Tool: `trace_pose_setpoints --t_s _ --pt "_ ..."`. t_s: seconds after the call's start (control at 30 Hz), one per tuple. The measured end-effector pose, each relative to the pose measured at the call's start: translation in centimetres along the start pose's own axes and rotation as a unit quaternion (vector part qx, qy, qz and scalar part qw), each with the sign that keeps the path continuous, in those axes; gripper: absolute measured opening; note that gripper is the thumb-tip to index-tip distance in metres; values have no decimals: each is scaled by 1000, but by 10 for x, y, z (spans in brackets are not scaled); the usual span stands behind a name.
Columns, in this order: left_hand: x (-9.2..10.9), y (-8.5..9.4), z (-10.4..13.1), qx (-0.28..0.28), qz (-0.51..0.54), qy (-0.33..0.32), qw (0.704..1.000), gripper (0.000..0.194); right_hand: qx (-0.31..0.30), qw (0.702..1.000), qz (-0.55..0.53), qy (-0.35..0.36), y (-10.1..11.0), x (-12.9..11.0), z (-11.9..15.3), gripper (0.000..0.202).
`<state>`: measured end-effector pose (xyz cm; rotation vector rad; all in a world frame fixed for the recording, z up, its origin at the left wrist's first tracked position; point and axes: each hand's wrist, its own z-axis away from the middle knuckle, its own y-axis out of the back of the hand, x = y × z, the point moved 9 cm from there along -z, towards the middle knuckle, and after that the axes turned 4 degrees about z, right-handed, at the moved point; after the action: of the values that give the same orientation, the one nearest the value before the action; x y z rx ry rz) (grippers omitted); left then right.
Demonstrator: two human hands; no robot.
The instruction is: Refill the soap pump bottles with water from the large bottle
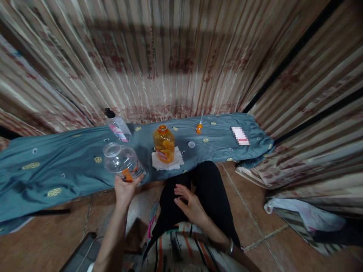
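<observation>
My left hand (125, 187) grips a large clear plastic jar (120, 160) by its lower side, over an orange label; the jar has no lid on and leans back to the left. Above my lap, my right hand (190, 204) hovers with its fingers apart and nothing in them. An uncapped amber bottle (164, 145) stands on a white paper towel (177, 160) in front of me. To its right lie a small clear cap (191, 144) and an orange pump top (199, 128) with its thin tube pointing up.
A clear bottle with a black top (117, 125) stands at the back left of the blue cloth-covered table (79, 158). A pixelated flat item (240, 136) lies at the right. Striped curtains (181, 56) hang close behind; a dark stool-like object (78, 253) is at lower left.
</observation>
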<state>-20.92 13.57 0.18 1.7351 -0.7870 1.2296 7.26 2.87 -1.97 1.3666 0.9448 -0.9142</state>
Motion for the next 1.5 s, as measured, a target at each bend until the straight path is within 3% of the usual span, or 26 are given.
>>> trace_pose_setpoints --t_s 0.17,0.37,0.6,0.73,0.83,0.97,1.13,1.37,1.5 --pt "18 -11 41 -89 13 44 995 36 -28 999 -14 10 -6 -19 -14 55" --pt "41 -35 82 -150 87 66 983 31 -79 996 -8 41 -17 -57 -28 101" --pt "62 -49 101 -177 118 44 976 38 -101 990 -91 36 -26 -51 -32 114" --pt "65 -56 107 -194 131 54 971 40 -112 971 -210 15 -24 -33 -31 111" --pt "64 -60 111 -199 149 59 967 46 -126 940 -314 -31 -30 -16 -28 106" --pt "68 -71 118 -233 177 75 953 50 -164 874 -438 -128 -49 5 -13 76" --pt "80 -80 128 -266 167 86 946 49 -185 794 -539 -211 -56 17 -4 80" --pt "83 -97 137 -295 122 37 947 49 -90 755 -609 -226 -38 21 -8 47" --pt "89 -103 137 -307 83 0 948 67 -43 744 -627 -226 -32 21 -4 40"
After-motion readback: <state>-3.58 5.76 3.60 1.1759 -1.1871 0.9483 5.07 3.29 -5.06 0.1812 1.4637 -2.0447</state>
